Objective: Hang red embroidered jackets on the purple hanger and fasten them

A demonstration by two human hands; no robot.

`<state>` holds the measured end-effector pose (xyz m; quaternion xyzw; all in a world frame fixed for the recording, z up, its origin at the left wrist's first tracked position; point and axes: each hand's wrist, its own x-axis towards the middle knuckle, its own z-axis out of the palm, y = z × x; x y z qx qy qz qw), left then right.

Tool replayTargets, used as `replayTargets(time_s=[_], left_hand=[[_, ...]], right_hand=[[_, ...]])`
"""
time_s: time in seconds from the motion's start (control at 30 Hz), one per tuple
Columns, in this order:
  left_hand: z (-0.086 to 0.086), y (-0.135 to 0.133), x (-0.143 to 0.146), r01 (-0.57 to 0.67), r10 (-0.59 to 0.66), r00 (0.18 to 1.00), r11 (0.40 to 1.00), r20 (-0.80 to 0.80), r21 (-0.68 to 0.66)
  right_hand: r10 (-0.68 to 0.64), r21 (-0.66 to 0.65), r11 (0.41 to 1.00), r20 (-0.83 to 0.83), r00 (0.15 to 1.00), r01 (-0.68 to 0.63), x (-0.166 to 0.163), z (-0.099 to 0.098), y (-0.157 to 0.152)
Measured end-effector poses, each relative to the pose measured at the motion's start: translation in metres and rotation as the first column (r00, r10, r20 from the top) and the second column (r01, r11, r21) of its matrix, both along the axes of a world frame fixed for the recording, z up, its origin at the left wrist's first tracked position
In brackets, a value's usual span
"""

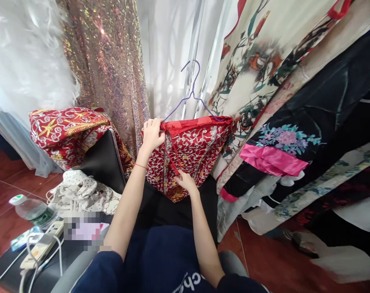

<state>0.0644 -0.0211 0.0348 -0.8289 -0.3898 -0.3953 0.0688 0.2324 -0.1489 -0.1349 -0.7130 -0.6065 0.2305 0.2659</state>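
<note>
A red skirt-like garment [191,152] with silver and gold embroidery hangs before me from a purple wire hanger [192,94]. My left hand [153,134] grips the garment's top left corner, close to the hanger's left end. Lower down, my right hand [186,180] is closed on a thin red strap [173,162] that runs down from near that corner. The garment's pointed lower edge lies over a black surface. My left fingertips are partly hidden behind the cloth.
Another red embroidered cloth [69,126] drapes over a black chair back [104,156] on the left. A plastic bottle [34,209], a power strip [43,244] with cables and a dotted white cloth [81,191] sit at lower left. Hanging garments [285,106] crowd the right; a sequined curtain [107,53] hangs behind.
</note>
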Motion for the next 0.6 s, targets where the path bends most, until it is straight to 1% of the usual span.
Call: replayTargets(time_s=[0.1, 0.23, 0.3, 0.37, 0.4, 0.43, 0.47, 0.53, 0.57, 0.6], left_hand=[[0.001, 0.001, -0.001, -0.004, 0.004, 1.000, 1.000, -0.003, -0.004], [0.002, 0.000, -0.002, -0.018, 0.019, 1.000, 1.000, -0.011, 0.016], [0.002, -0.001, -0.003, -0.028, 0.028, 0.999, 0.999, -0.014, 0.030], [0.002, -0.003, -0.003, -0.036, 0.037, 0.999, 0.999, -0.014, 0.037], [0.002, -0.003, -0.003, -0.038, 0.039, 0.999, 0.999, -0.012, 0.037], [0.002, -0.004, -0.002, -0.040, 0.040, 0.999, 0.999, -0.009, 0.037], [0.002, -0.004, -0.002, -0.040, 0.040, 0.999, 0.998, -0.006, 0.039], [0.002, -0.005, -0.002, -0.039, 0.039, 0.999, 0.998, 0.002, 0.046], [0.001, -0.006, -0.002, -0.037, 0.037, 0.999, 0.998, 0.007, 0.052], [0.001, -0.006, -0.003, -0.032, 0.031, 0.999, 0.998, 0.011, 0.059]], right_hand=[[0.082, -0.017, 0.996, -0.079, 0.993, -0.084, 0.002, -0.005, 0.007], [0.197, -0.038, 0.977, -0.188, 0.962, -0.208, -0.001, -0.003, 0.008], [0.259, -0.018, 0.962, -0.240, 0.936, -0.271, -0.004, 0.003, 0.005], [0.306, 0.051, 0.951, -0.282, 0.909, -0.304, -0.009, 0.011, 0.004], [0.311, 0.127, 0.950, -0.293, 0.904, -0.285, -0.012, 0.016, 0.004], [0.300, 0.229, 0.944, -0.296, 0.907, -0.238, -0.015, 0.022, 0.005], [0.271, 0.342, 0.926, -0.302, 0.914, -0.162, -0.018, 0.028, 0.006], [0.184, 0.526, 0.850, -0.336, 0.924, 0.022, -0.023, 0.042, 0.012], [0.145, 0.574, 0.813, -0.357, 0.923, 0.094, -0.026, 0.049, 0.016], [0.116, 0.593, 0.792, -0.378, 0.919, 0.144, -0.028, 0.057, 0.022]])
